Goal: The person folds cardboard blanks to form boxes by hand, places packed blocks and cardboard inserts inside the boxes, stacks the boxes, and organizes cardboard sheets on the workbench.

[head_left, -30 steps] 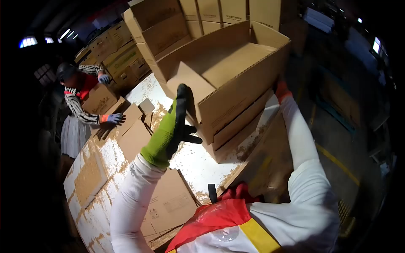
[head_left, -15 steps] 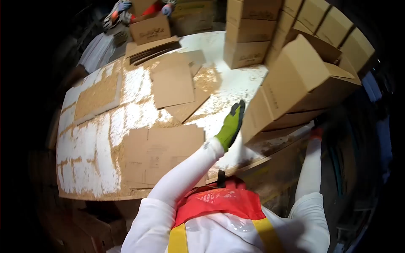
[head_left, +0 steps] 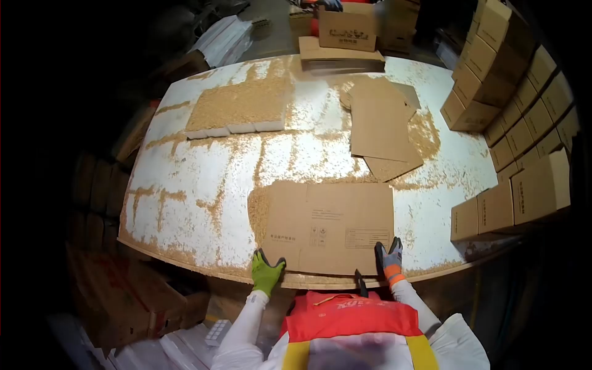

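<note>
Here's the flattened carton (head_left: 330,225), lying print side up on the white tabletop (head_left: 166,216), right at the near edge and squarely in front of the wearer. At its lower left corner, the left hand (head_left: 268,272) in a green glove with black fingertips: thumb and fingers spread wide in a V, fingers just outside the side edge, thumb towards the card. Across at the lower right, the right hand (head_left: 390,260) in grey and orange, also spread, thumb over the card and the other fingers just beyond its side. So the sheet sits between the two hands; whether any fingertips are tucked beneath it, I can't tell.

Moving out, sawdust (head_left: 258,213) spills along the carton's left side and streaks the table. Beyond it, overlapping cardboard sheets (head_left: 379,126) lie askew, and to their left is a low white slab (head_left: 237,128), topped with more sawdust. Over at the right edge, a row of cartons (head_left: 512,203) stands near the hands, with a tall stack of boxes (head_left: 478,68) farther back. At the far side, a printed box (head_left: 347,31) rests on a pile of flat cardboard (head_left: 342,61). Nearest the camera, the wearer's red apron (head_left: 351,317) meets the table edge.
</note>
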A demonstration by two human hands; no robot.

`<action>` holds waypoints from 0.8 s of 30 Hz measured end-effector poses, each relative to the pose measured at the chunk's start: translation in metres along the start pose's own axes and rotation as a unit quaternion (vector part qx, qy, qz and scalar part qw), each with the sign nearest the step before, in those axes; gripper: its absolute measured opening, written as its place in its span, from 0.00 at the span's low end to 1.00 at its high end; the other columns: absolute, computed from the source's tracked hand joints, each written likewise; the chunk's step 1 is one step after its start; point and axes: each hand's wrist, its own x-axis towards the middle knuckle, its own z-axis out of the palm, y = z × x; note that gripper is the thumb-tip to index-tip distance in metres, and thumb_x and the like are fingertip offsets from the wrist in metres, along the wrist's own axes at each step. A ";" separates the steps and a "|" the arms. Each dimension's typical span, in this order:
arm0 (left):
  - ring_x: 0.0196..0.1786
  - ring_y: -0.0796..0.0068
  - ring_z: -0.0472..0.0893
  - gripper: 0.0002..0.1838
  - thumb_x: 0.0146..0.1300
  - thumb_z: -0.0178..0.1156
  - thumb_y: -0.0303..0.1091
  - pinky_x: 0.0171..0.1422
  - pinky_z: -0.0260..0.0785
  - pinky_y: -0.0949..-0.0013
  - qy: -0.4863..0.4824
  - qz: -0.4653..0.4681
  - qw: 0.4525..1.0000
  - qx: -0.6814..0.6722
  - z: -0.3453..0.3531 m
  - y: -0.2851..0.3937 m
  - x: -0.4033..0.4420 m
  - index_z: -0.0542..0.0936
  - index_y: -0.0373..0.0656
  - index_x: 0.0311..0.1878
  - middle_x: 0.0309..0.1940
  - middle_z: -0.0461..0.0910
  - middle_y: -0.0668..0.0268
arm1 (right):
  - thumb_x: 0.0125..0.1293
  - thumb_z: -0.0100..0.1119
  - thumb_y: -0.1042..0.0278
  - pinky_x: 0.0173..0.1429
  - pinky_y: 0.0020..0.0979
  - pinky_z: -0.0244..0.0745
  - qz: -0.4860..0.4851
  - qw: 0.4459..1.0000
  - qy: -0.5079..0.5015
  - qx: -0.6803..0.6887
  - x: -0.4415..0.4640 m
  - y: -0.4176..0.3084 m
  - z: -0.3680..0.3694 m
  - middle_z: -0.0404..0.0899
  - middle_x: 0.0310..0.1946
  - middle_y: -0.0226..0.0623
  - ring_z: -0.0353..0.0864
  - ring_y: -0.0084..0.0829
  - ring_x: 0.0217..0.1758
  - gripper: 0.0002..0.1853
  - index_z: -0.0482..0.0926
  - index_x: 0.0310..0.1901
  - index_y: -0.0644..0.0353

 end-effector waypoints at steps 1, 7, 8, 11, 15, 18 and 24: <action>0.67 0.47 0.68 0.50 0.47 0.73 0.54 0.69 0.64 0.54 0.002 0.047 0.999 -0.010 -0.012 -0.002 0.003 0.65 0.35 0.69 0.67 0.66 0.43 | 0.59 0.67 0.43 0.73 0.42 0.60 -0.034 0.999 0.014 0.000 0.004 0.005 0.008 0.65 0.66 0.60 0.64 0.54 0.69 0.46 0.63 0.66 0.74; 0.57 0.59 0.80 0.27 0.52 0.71 0.39 0.55 0.75 0.62 -0.034 0.325 0.944 0.053 -0.201 0.062 0.030 0.80 0.54 0.59 0.60 0.77 0.60 | 0.60 0.67 0.48 0.53 0.46 0.75 -0.199 0.952 -0.148 -0.178 0.023 -0.127 -0.112 0.80 0.48 0.51 0.78 0.53 0.52 0.27 0.77 0.49 0.65; 0.52 0.60 0.81 0.23 0.54 0.70 0.38 0.53 0.75 0.62 -0.013 0.344 0.938 0.037 -0.228 0.080 0.047 0.82 0.53 0.55 0.55 0.80 0.63 | 0.59 0.68 0.48 0.52 0.46 0.75 -0.316 0.913 -0.115 -0.232 0.027 -0.155 -0.139 0.80 0.47 0.49 0.78 0.51 0.51 0.26 0.78 0.48 0.63; 0.41 0.59 0.82 0.13 0.56 0.68 0.36 0.44 0.74 0.60 -0.014 0.400 0.917 0.007 -0.269 0.120 0.107 0.83 0.49 0.45 0.41 0.83 0.65 | 0.57 0.69 0.48 0.54 0.40 0.75 -0.531 0.832 -0.061 -0.149 0.017 -0.281 -0.178 0.82 0.47 0.40 0.80 0.43 0.49 0.24 0.80 0.51 0.52; 0.54 0.52 0.79 0.29 0.53 0.70 0.53 0.59 0.68 0.48 0.029 0.308 0.927 0.210 -0.258 0.172 0.157 0.80 0.47 0.54 0.46 0.83 0.60 | 0.65 0.58 0.38 0.51 0.39 0.75 -0.449 0.836 -0.081 -0.305 0.043 -0.319 -0.132 0.83 0.44 0.37 0.82 0.41 0.46 0.24 0.80 0.49 0.51; 0.72 0.46 0.62 0.45 0.51 0.70 0.53 0.75 0.46 0.36 0.130 0.472 0.863 0.128 -0.219 0.244 0.135 0.65 0.47 0.70 0.67 0.69 0.53 | 0.70 0.49 0.36 0.55 0.41 0.74 -0.512 0.817 -0.021 -0.263 0.092 -0.331 -0.124 0.83 0.47 0.41 0.81 0.44 0.50 0.26 0.80 0.50 0.51; 0.62 0.57 0.71 0.30 0.50 0.70 0.41 0.70 0.54 0.41 0.180 0.521 0.835 -0.016 -0.167 0.230 0.058 0.77 0.47 0.58 0.55 0.77 0.65 | 0.68 0.52 0.36 0.63 0.40 0.70 -0.430 0.818 -0.296 -0.242 0.131 -0.381 -0.147 0.79 0.57 0.44 0.77 0.46 0.60 0.29 0.76 0.60 0.48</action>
